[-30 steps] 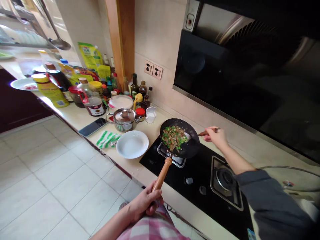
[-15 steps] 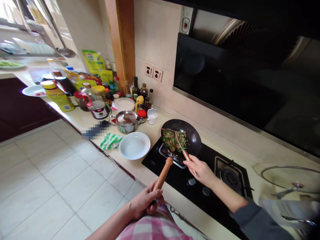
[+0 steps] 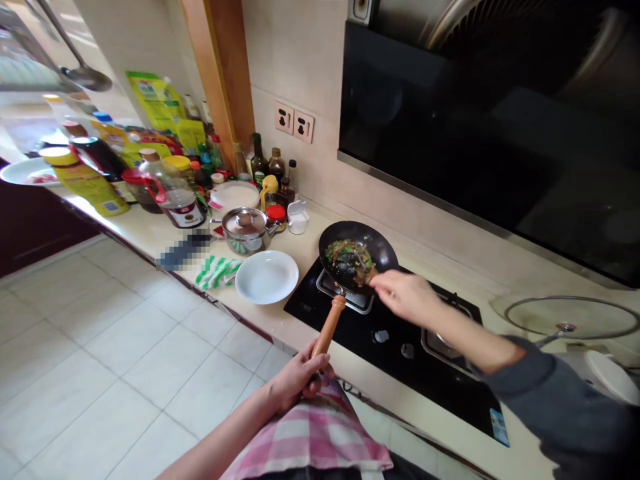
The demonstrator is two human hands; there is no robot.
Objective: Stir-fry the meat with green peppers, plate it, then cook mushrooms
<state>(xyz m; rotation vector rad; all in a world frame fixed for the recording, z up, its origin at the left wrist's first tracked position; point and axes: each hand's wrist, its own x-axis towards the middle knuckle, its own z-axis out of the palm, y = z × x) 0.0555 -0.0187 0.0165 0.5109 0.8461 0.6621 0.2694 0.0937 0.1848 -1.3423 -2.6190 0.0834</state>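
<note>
My left hand (image 3: 304, 377) is wrapped round the wooden handle (image 3: 330, 327) of a black wok (image 3: 384, 252). The wok sits over the left burner of the gas hob, its handle pointing back toward me. Closed on the wooden grip of a spatula (image 3: 371, 274), my right hand (image 3: 407, 293) is at the wok's right rim. The spatula's lower part is blurred inside the wok. Brown slices and chopped green pieces of food (image 3: 345, 253) spread over the wok's bottom and near side. Left of the hob stands a white plate (image 3: 267, 279).
A lidded steel pot (image 3: 245, 230), a green-striped cloth (image 3: 215, 272) and several sauce bottles (image 3: 183, 200) crowd the counter on the left. A glass lid (image 3: 570, 315) lies right of the hob (image 3: 350, 340). The black range hood (image 3: 450, 147) hangs above.
My right hand has moved with the spatula to the wok's right rim. The food is more spread out in the wok. My left hand keeps its hold on the handle. The camera view has shifted.
</note>
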